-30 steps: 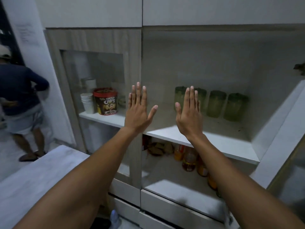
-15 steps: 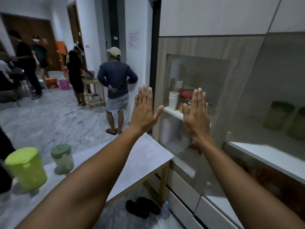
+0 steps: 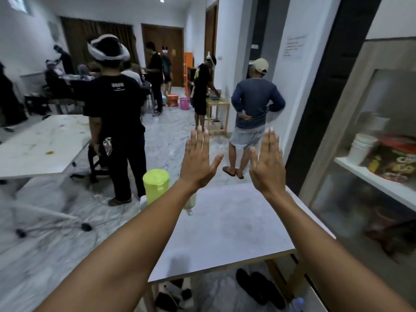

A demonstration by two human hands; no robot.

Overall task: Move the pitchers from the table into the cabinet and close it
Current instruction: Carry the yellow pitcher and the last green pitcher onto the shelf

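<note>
A lime-green lidded pitcher (image 3: pixel 156 185) stands at the far left end of the grey table (image 3: pixel 234 228). Beside it a second, pale translucent pitcher (image 3: pixel 190 201) is mostly hidden behind my left forearm. My left hand (image 3: pixel 198 162) is raised flat above the table's far edge, fingers spread, holding nothing. My right hand (image 3: pixel 267 164) is raised the same way a little to the right, also empty. The cabinet (image 3: pixel 369 176) stands at the right; the part in view shows a shelf behind a glass door.
White cups (image 3: pixel 361 149) and a snack tub (image 3: pixel 396 163) sit on the cabinet shelf. Several people stand beyond the table, the nearest one (image 3: pixel 114 118) just left of it. A white table (image 3: pixel 42 145) and a chair base (image 3: pixel 51 221) are at the left. Sandals (image 3: pixel 258 287) lie under the table.
My view has swung left from the open cabinet shelf with its green pitchers to the table and room. Both hands stay raised flat and empty.
</note>
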